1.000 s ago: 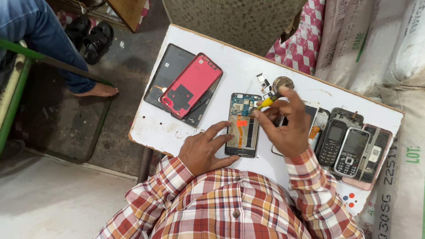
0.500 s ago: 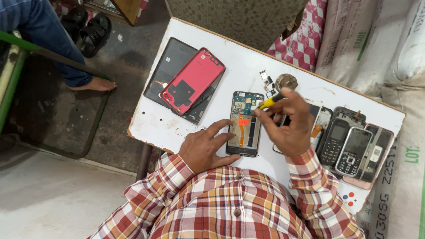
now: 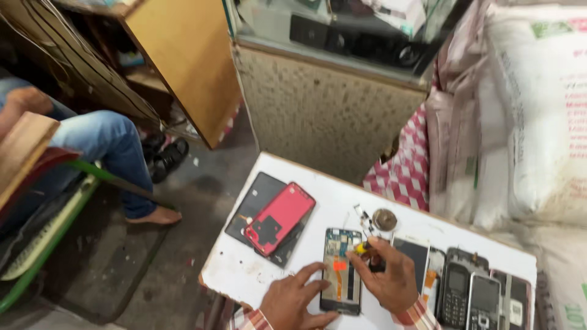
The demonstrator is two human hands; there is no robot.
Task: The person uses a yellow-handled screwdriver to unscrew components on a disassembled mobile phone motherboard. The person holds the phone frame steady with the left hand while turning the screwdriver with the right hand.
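Nearest the camera, the left hand (image 3: pixel 295 300) lay flat on the white table (image 3: pixel 238 269), fingers spread and holding nothing, its fingertips pressed against the left edge of the opened phone (image 3: pixel 341 270) to steady it. That phone lay face down at the table's near middle, back cover off, its circuit board and an orange flex strip bare. Just to its right, the right hand (image 3: pixel 387 280) was closed around a small yellow-tipped screwdriver (image 3: pixel 364 249), the tip poised over the phone's upper right corner. With the board uncovered, a slip of that tip could likely scratch a trace or tear the orange strip, and the flat hand gave only light restraint, so the phone might skate sideways under pressure. Small loose parts (image 3: pixel 364 217) and a round metal piece (image 3: pixel 384 219) lay just beyond the hand, and a stray sleeve could probably sweep them off the edge. To the right, old keypad phones (image 3: pixel 469 296) crowded together; to the left, a red back cover (image 3: pixel 280 218) rested on a dark panel (image 3: pixel 254 208). Farther off, another person's leg (image 3: pixel 113 165) stood on the floor.
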